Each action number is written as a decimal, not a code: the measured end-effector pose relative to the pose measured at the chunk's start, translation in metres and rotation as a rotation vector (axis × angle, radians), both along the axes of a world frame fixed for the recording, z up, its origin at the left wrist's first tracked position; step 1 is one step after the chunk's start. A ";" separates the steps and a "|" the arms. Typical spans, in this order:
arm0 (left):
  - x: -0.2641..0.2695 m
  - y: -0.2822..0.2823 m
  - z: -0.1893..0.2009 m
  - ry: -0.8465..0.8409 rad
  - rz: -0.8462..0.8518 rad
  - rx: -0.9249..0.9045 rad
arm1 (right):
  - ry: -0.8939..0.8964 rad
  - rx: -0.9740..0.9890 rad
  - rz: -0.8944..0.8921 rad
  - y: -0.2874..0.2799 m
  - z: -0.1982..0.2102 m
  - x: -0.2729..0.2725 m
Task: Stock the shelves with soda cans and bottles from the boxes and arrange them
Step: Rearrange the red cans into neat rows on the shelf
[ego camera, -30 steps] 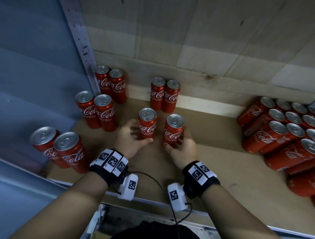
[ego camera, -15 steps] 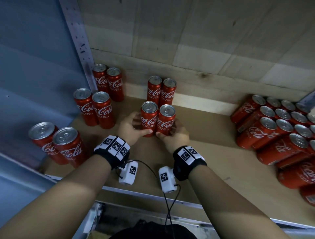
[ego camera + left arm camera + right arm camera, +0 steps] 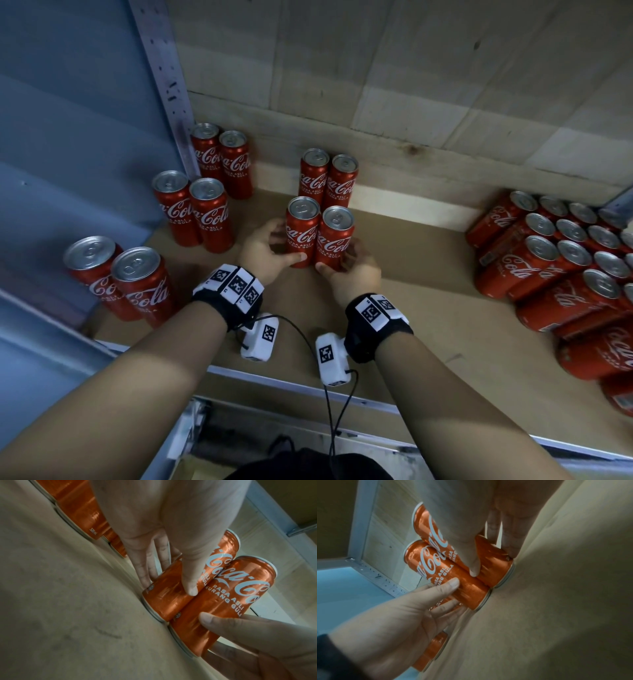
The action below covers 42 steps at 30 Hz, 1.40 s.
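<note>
Two tall, slim red aluminium cola cans stand upright and side by side on the brown fibreboard shelf (image 3: pixel 428 308), their sides touching, so each long axis runs straight up from the board. The left can (image 3: pixel 302 231) sits in the curl of the left hand (image 3: pixel 265 251): thumb across its near face low down, fingers wrapped round its outer side. The right can (image 3: pixel 335 240) is gripped the same way by the right hand (image 3: pixel 352 270), thumb in front, fingers behind and to the outside. Each can lies just ahead of its own palm, between the two hands, so neither hand is nearer than the other. Directly beyond the fingertips stands another upright pair of red cans (image 3: pixel 327 180) against the pale wooden back wall (image 3: pixel 411 102). The gap ahead of the held pair looks small, so I judge the next push runs straight away from the wrists.
</note>
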<state>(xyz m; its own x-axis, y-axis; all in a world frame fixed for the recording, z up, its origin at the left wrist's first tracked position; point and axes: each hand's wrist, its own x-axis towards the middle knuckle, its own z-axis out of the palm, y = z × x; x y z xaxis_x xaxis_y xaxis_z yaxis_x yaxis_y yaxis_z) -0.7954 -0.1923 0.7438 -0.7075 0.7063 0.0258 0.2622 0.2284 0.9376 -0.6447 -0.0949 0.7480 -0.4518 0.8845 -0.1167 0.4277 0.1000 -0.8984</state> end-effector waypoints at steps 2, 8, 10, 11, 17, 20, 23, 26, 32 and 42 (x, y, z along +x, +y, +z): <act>-0.001 0.000 0.001 -0.004 -0.001 -0.015 | -0.006 0.000 -0.003 0.000 0.000 -0.001; 0.001 -0.002 0.006 0.020 0.008 -0.076 | -0.047 0.026 -0.001 -0.001 -0.002 -0.002; 0.004 -0.001 0.009 0.041 0.041 -0.098 | -0.095 0.059 0.011 -0.001 0.000 -0.001; 0.006 -0.002 0.011 0.051 0.051 -0.114 | -0.113 0.072 0.025 -0.001 0.001 0.000; 0.025 -0.019 0.036 0.334 0.120 -0.344 | -0.022 0.105 0.121 0.001 0.025 0.032; 0.052 -0.027 0.061 0.443 0.019 -0.558 | -0.179 0.189 0.237 0.011 0.048 0.075; 0.093 -0.019 0.089 0.562 -0.187 -0.736 | -0.311 0.282 0.350 0.025 0.068 0.127; 0.132 0.005 0.101 0.563 -0.292 -0.722 | -0.434 0.339 0.394 0.042 0.076 0.182; 0.218 0.065 0.112 0.627 -0.384 -0.611 | -0.517 0.416 0.306 0.064 0.088 0.292; 0.353 0.143 0.084 0.580 -0.471 -0.170 | -0.301 0.370 -0.120 0.077 0.062 0.438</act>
